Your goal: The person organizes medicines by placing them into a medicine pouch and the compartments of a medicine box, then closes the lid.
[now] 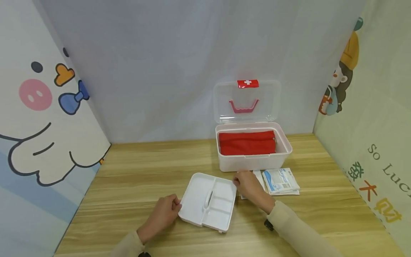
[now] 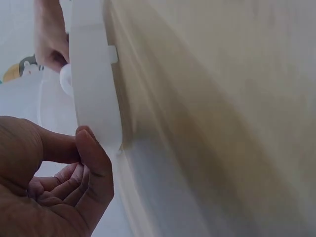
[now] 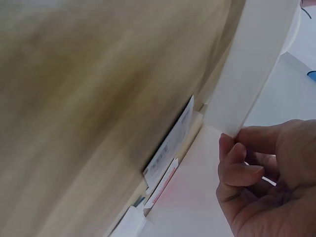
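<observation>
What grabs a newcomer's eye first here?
The red pouch in the open white box, at the back of the table. Next, nearer the camera, the white tray, pinched at opposite corners by the left hand and right hand. Then the large cartoon at far left.

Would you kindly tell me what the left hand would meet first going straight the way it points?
The white tray, most likely: the left hand pinches its corner, though heading in depth is unclear.

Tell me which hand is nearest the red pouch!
The right hand, pinching the tray at the corner nearest the box. The left hand pinches the opposite corner, farther away.
</observation>
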Tool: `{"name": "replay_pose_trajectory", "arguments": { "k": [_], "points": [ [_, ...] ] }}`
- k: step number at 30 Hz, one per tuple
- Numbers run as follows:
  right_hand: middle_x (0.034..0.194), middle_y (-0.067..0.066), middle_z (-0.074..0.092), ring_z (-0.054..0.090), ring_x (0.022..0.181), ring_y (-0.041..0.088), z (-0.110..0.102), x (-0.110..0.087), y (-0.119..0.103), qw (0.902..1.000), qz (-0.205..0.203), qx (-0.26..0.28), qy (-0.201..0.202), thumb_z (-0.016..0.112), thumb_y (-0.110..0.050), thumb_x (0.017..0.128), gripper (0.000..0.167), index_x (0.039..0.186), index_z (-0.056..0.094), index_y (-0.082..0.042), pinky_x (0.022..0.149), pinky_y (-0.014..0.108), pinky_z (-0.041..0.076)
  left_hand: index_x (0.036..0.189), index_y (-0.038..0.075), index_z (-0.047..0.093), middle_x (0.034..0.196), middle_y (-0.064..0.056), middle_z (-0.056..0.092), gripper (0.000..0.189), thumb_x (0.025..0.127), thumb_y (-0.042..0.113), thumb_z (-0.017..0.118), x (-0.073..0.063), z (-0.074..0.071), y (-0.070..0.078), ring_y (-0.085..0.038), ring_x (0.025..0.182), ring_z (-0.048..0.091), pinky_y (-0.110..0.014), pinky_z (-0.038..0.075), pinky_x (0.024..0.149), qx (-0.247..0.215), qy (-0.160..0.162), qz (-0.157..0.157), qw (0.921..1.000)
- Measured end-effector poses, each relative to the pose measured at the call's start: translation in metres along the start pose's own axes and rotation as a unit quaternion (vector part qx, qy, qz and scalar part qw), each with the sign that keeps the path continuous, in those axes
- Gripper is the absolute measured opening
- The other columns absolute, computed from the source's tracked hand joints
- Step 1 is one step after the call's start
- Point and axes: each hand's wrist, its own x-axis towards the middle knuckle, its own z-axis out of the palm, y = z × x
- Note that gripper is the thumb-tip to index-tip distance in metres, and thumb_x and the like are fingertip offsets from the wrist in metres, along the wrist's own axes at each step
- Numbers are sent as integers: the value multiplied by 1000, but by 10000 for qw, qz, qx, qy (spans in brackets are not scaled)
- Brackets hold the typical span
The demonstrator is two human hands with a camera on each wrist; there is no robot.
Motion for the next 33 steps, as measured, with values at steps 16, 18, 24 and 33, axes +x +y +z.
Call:
{"name": "replay_pose_trajectory", "arguments": {
  "k": [16, 18, 24, 33],
  "points": [
    [67, -3, 62, 49, 62, 11, -6, -32, -6, 9982, 326, 294, -413, 67, -2, 79, 11, 72, 70, -10, 57, 26, 43, 80, 7, 67, 63, 0, 59, 9, 89, 5, 66, 53, -15, -14, -9, 54, 49, -22, 40, 49, 268, 375, -7, 9989],
    [68, -3, 64, 49, 61, 10, -7, -36, -9, 9977, 362, 378, -434, 67, -1, 78, 9, 78, 73, -8, 56, 24, 43, 81, 6, 68, 65, -1, 60, 8, 89, 5, 66, 58, -15, -15, -10, 57, 50, -24, 41, 52, 283, 423, 51, 9987],
    [64, -4, 59, 47, 56, 8, -11, -51, -17, 9928, 600, 673, -788, 65, -1, 79, 33, 111, 72, -2, 52, 21, 39, 85, 6, 67, 69, -1, 60, 7, 91, 10, 66, 74, -14, -13, -11, 61, 50, -25, 43, 58, 332, 318, 58, 9989],
    [54, -6, 49, 44, 50, 8, -13, -65, -23, 9879, 563, 855, -1166, 63, -5, 77, 10, 86, 68, -3, 44, 21, 33, 84, 5, 69, 75, -4, 66, 8, 90, 11, 69, 100, -5, -12, -12, 67, 57, -28, 49, 62, 365, 382, 251, 9983]
  ]
}}
